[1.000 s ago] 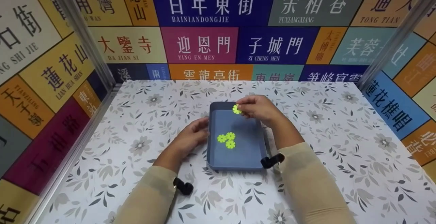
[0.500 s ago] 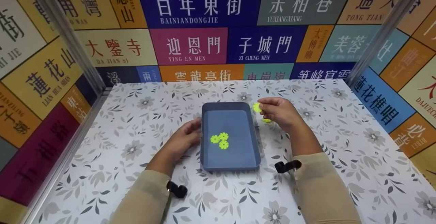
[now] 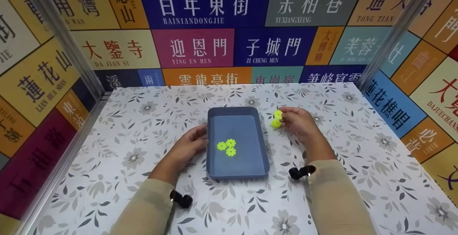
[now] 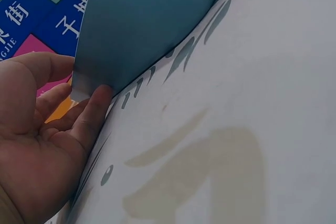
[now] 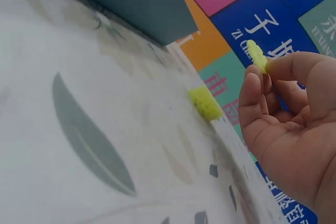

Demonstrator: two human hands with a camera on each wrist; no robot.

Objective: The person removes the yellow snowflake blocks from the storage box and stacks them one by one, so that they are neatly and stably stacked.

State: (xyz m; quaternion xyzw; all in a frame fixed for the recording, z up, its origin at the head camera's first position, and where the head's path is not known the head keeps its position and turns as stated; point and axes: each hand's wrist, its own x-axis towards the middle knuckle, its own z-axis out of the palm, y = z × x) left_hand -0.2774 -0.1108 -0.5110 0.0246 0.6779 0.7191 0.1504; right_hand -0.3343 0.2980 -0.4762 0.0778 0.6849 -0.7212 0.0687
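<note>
1 yellow-green scalloped disc (image 3: pixel 278 114), prob. plastic: we judge light, stiff; take by rim. R hand (image 3: pixel 302 124) pinches it; L hand (image 3: pixel 186 148), fingers relaxed, touches blue-grey rectangular tray (image 3: pixel 234 126).

The person wears long beige sleeves, the left sleeve (image 3: pixel 141 208) and the right sleeve (image 3: pixel 340 199), in a plain fabric which lies rather close to the arm. On the right one, some fine creases are seen near the lower border of the head view. Each sleeve finishes in a straight cuff; just behind the edge, the beige becomes a little greyer. At the inner side of each cuff sits a small black piece – one left (image 3: pixel 182 199), one right (image 3: pixel 300 172) – with a rounded end (and a small shiny spot). The left hand (image 3: pixel 189 145) and the right hand (image 3: pixel 300 125) are bare.
</note>
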